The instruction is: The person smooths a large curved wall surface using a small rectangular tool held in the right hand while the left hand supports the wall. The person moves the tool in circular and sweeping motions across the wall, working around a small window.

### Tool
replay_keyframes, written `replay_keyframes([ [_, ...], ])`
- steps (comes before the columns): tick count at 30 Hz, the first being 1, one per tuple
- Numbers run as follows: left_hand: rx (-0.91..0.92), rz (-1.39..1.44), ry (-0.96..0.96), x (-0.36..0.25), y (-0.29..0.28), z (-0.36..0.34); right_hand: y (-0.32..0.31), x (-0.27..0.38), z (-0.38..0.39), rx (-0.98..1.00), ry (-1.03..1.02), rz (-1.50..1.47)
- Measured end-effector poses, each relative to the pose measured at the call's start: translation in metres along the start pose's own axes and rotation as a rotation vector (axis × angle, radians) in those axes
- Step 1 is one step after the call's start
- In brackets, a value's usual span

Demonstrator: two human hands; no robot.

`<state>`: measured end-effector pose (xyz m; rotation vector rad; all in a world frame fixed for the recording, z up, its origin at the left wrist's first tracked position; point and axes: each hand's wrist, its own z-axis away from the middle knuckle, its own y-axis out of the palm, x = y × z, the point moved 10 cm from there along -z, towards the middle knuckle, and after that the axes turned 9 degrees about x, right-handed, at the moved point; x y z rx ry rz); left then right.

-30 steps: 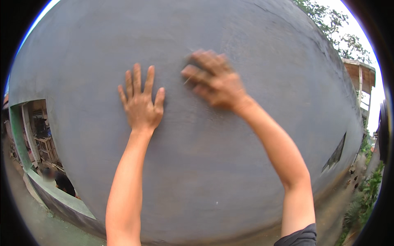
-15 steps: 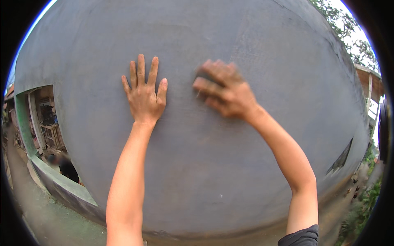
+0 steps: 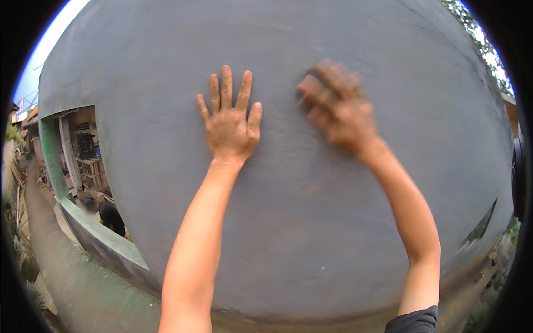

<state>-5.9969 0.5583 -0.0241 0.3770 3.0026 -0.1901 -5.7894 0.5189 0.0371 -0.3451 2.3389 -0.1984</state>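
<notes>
A smooth grey plastered wall (image 3: 266, 233) fills most of the view. My left hand (image 3: 232, 125) lies flat against it with the fingers spread, dusty with grey-brown grime and holding nothing. To its right, my right hand (image 3: 344, 114) is at the wall surface, smeared by motion. Its fingers look bent and closed together, with a dark patch under them. Whatever they hold, if anything, cannot be made out. The wall between and below the hands shows faint streaks.
At the left, a window opening with a green sill (image 3: 105, 230) shows wooden crates (image 3: 94, 173) and a person in dark clothes (image 3: 112, 218) inside. A dark triangular gap (image 3: 480, 225) breaks the wall at lower right. Trees (image 3: 483, 41) rise beyond the upper right edge.
The whole view has turned left, so wall, window and both arms appear further right. My left hand stays flat on the wall; my right hand is blurred in both frames.
</notes>
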Motion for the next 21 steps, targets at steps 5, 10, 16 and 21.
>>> replay_keyframes([
  [5, 0.021, 0.008, 0.047, -0.003, 0.004, 0.004, -0.015, -0.058, 0.006, -0.209, 0.320, 0.156],
  [10, 0.042, 0.066, 0.091, 0.008, 0.002, 0.014, 0.027, 0.059, 0.066, 0.098, 0.000, -0.011],
  [16, 0.067, 0.041, 0.094, 0.025, 0.004, 0.054, -0.003, -0.007, 0.082, -0.148, 0.288, 0.025],
  [21, 0.140, 0.087, 0.053, 0.060, 0.022, 0.149, 0.011, 0.039, 0.120, -0.219, 0.420, 0.046],
])
